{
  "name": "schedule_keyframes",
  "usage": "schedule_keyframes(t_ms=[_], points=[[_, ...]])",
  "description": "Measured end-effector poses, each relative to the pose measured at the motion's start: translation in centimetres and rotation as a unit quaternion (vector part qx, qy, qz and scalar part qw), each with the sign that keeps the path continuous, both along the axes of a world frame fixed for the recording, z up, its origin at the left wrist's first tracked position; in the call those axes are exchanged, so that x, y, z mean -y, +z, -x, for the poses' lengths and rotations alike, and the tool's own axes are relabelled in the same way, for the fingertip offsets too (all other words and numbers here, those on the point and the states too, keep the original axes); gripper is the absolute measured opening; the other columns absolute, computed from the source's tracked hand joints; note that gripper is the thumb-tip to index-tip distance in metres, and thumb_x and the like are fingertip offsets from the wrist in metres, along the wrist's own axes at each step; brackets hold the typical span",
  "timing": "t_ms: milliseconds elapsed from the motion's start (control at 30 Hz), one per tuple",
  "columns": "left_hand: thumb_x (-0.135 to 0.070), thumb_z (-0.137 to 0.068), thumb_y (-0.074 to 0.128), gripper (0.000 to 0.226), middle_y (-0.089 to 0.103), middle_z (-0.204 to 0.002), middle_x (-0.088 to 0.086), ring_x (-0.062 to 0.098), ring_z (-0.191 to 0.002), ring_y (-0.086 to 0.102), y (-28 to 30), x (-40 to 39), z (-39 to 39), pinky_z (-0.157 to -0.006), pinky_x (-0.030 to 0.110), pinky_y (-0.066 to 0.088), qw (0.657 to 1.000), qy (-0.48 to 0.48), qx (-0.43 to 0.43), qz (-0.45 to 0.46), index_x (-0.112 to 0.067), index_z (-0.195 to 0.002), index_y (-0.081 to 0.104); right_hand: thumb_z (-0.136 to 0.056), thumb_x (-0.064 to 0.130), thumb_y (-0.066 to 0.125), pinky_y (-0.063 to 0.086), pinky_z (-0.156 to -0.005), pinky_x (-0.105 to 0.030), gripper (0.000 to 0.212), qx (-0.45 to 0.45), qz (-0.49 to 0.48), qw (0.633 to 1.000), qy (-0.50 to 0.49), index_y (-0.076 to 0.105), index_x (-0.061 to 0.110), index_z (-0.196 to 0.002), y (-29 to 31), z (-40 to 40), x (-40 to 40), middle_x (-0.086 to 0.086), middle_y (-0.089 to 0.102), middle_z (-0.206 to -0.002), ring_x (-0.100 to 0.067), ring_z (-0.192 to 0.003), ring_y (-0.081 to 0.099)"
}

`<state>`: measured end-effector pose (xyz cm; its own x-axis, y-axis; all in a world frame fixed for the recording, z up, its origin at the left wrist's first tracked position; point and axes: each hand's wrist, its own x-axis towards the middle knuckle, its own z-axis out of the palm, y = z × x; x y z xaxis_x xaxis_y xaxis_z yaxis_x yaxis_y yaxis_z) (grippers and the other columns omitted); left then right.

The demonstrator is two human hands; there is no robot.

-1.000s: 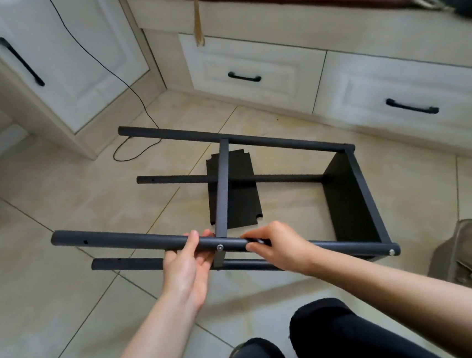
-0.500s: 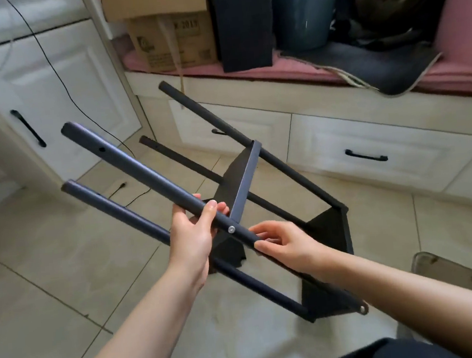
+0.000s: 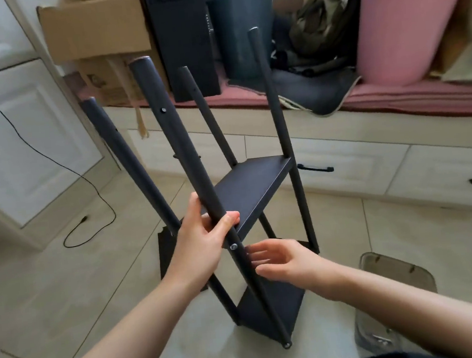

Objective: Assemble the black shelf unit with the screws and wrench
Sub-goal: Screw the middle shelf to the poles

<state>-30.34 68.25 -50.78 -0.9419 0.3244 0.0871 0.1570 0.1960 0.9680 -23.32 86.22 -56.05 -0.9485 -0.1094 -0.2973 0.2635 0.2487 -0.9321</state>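
Tiled floor [image 3: 53,297] by white drawers [image 3: 343,165] | black shelf unit [image 3: 254,188] stands tilted on floor, four poles up (two shelves fitted) | left hand [image 3: 203,239] curls around near pole [image 3: 181,161] above a screw [image 3: 233,247] | right hand [image 3: 282,258] open, fingertips at same pole | clear container [image 3: 395,293] at right.

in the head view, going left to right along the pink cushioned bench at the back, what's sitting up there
cardboard box → tall black panel → dark grey bin → olive green bag → pink tub
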Motion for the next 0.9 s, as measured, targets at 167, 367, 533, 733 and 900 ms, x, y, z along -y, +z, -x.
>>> schedule_keyframes(t_ms=[167, 367, 533, 733, 900], points=[[-0.025, -0.093, 0.07, 0.024, 0.078, -0.096, -0.002, 0.012, -0.096, 0.074, 0.0, 0.5, -0.7, -0.086, 0.032, 0.055, 0.998, -0.054, -0.017, 0.011, -0.037, -0.097, 0.05, -0.096, 0.016, 0.062, 0.056, -0.094, -0.035, 0.029, 0.008, -0.062, 0.986, -0.156, 0.061, 0.017, -0.125, 0.0, -1.7, -6.5, 0.005, 0.071, -0.115, -0.01, -0.105, 0.066], [-0.011, -0.096, 0.065, 0.035, 0.077, -0.101, -0.003, 0.012, -0.1, 0.073, -0.3, 1.7, -0.4, -0.088, 0.028, 0.051, 0.992, -0.108, -0.028, 0.064, -0.042, -0.097, 0.05, -0.098, 0.033, 0.057, 0.052, -0.097, -0.042, 0.049, -0.04, -0.131, 0.942, -0.307, 0.042, 0.017, -0.142, 2.6, 0.9, -14.4, -0.003, 0.056, -0.126, -0.02, -0.111, 0.058], [-0.005, -0.096, 0.063, 0.039, 0.077, -0.107, -0.001, 0.016, -0.103, 0.072, -0.1, 2.4, 0.2, -0.086, 0.02, 0.054, 0.986, -0.149, -0.011, 0.079, -0.042, -0.099, 0.052, -0.098, 0.037, 0.057, 0.054, -0.09, -0.039, 0.055, -0.062, -0.136, 0.937, -0.315, 0.035, 0.019, -0.145, 3.9, 4.3, -15.1, 0.0, 0.052, -0.126, -0.003, -0.1, 0.064], [-0.005, -0.096, 0.064, 0.029, 0.077, -0.108, -0.002, 0.015, -0.103, 0.072, 0.0, 2.7, 1.5, -0.085, 0.017, 0.052, 0.985, -0.154, -0.014, 0.076, -0.03, -0.105, 0.052, -0.104, 0.026, 0.045, 0.053, -0.072, -0.032, 0.016, -0.093, -0.132, 0.923, -0.35, 0.046, 0.016, -0.118, 3.0, 4.6, -15.1, -0.007, 0.061, -0.112, -0.014, -0.082, 0.072], [0.002, -0.093, 0.064, 0.036, 0.076, -0.11, -0.001, 0.015, -0.111, 0.07, -0.9, 2.9, 2.4, -0.09, 0.018, 0.053, 0.993, -0.106, -0.016, 0.04, -0.023, -0.119, 0.058, -0.104, 0.022, 0.043, 0.051, -0.094, -0.055, 0.012, -0.092, -0.117, 0.924, -0.352, 0.046, 0.015, -0.114, 2.6, 2.4, -14.8, -0.016, 0.06, -0.108, -0.035, -0.097, 0.068]])
